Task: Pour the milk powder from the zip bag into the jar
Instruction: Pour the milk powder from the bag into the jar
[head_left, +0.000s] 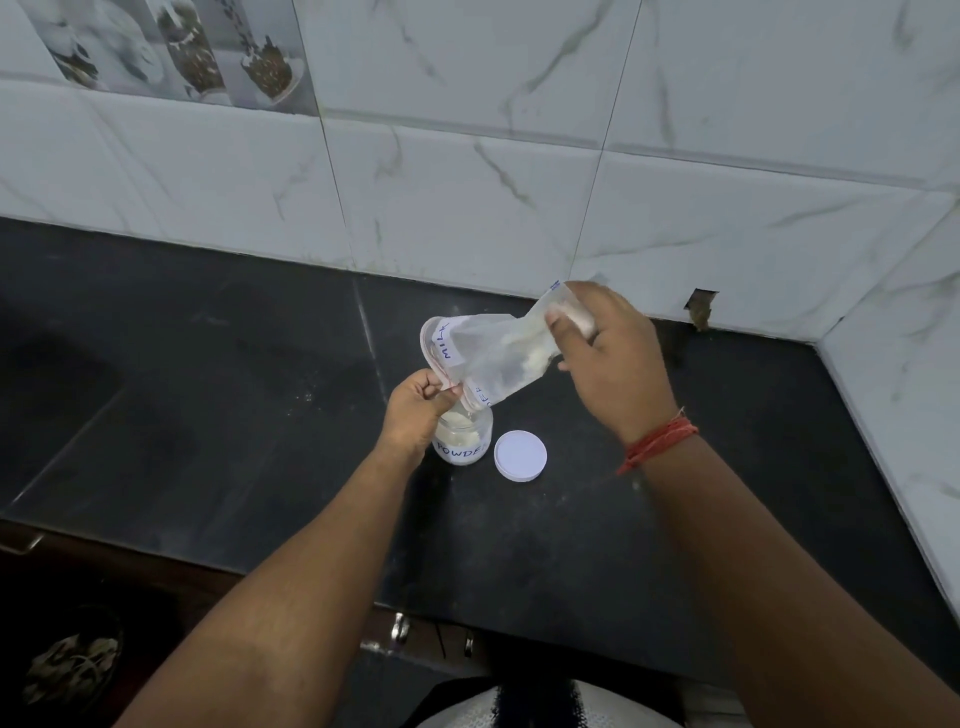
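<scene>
Above the part-filled jar (464, 435), both hands' grips pinch the tilted, near-empty zip bag (493, 353).

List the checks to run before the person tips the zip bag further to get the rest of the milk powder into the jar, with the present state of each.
1. Bag mouth over the jar opening: ok, the left hand pinches the open edge of the zip bag right above it.
2. Closed end raised: ok, the right hand holds it higher than the mouth.
3. Powder left in the bag: not ok, a clump sits near the raised end.
4. Lid out of the way: ok, it lies on the counter beside the jar.
5. Jar steadied: cannot tell, no hand clearly grips it.
6. Room left in the jar: cannot tell.
</scene>
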